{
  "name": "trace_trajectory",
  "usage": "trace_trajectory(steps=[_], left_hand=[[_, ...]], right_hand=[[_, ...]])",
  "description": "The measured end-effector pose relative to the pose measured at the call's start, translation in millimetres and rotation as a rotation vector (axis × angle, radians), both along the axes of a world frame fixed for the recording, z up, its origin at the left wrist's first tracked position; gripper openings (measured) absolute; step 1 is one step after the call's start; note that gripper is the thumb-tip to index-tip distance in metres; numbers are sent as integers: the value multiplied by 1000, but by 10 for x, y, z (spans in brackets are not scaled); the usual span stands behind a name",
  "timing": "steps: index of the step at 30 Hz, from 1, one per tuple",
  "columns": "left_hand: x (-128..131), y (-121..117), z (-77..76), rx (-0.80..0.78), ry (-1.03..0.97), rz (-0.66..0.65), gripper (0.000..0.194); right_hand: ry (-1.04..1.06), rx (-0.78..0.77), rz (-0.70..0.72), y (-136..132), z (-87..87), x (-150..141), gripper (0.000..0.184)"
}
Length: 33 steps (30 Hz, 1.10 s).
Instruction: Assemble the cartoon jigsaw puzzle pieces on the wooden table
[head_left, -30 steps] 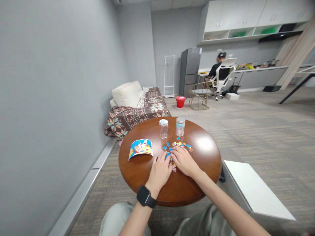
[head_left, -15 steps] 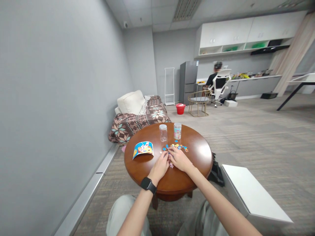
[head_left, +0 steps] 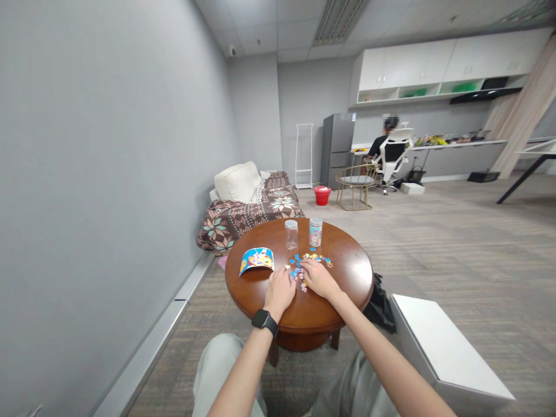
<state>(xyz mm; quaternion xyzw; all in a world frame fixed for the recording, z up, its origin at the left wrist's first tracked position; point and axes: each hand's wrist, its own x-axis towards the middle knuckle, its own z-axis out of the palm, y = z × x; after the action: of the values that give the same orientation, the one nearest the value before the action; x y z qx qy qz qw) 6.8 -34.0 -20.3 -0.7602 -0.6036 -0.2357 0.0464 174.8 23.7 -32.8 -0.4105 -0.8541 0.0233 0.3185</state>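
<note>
My left hand (head_left: 280, 289), with a black watch on its wrist, lies palm down on the round wooden table (head_left: 351, 272), fingers spread. My right hand (head_left: 318, 277) rests flat beside it, fingers stretched over a scatter of small colourful puzzle pieces (head_left: 310, 259). Neither hand grips anything that I can see. Behind the pieces stand a clear jar (head_left: 291, 234) and a jar with a pink label (head_left: 315, 231). A curled picture sheet (head_left: 256, 260) lies to the left of my left hand.
A white box (head_left: 443, 347) sits on the floor at my right, a dark bag (head_left: 379, 304) beside the table. A sofa with a patterned blanket (head_left: 252, 205) lines the grey wall. Farther off are a red bucket (head_left: 322, 194), a gold chair (head_left: 356, 182) and a seated person (head_left: 388, 145).
The view has pulled back and tilted up, so the table looks smaller. My hands have drawn slightly apart and still rest flat by the puzzle pieces.
</note>
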Motion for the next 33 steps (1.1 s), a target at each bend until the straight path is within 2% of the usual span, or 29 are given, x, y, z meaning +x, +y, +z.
trace_trajectory(steps=[7,10,13,17,20,21,22,25,28,33], left_hand=[[10,-13,15,-23,24,-120,30],[26,-36,47,-9,37,-147,29],[41,-71,87,-3,55,-110,21],[54,-100,113,29,121,-56,10],[63,-95,103,55,147,-104,9],[67,-91,97,59,151,-135,10],[70,-87,91,58,148,-168,12],[79,-79,74,33,99,-237,12],[81,-81,58,14,40,-252,14],[78,-90,54,11,26,-239,23]], right_hand=[[15,79,30,-76,69,3,27],[126,150,-54,-140,143,24,24],[310,167,-184,-191,228,95,24],[449,4,-420,-283,292,306,22],[343,-303,-592,-430,246,520,25],[275,-407,-590,-489,211,583,27],[214,-441,-560,-546,170,635,28],[173,-330,-404,-666,40,707,22],[185,-219,-259,-677,-42,671,19],[168,-163,-90,-551,-40,521,28]])
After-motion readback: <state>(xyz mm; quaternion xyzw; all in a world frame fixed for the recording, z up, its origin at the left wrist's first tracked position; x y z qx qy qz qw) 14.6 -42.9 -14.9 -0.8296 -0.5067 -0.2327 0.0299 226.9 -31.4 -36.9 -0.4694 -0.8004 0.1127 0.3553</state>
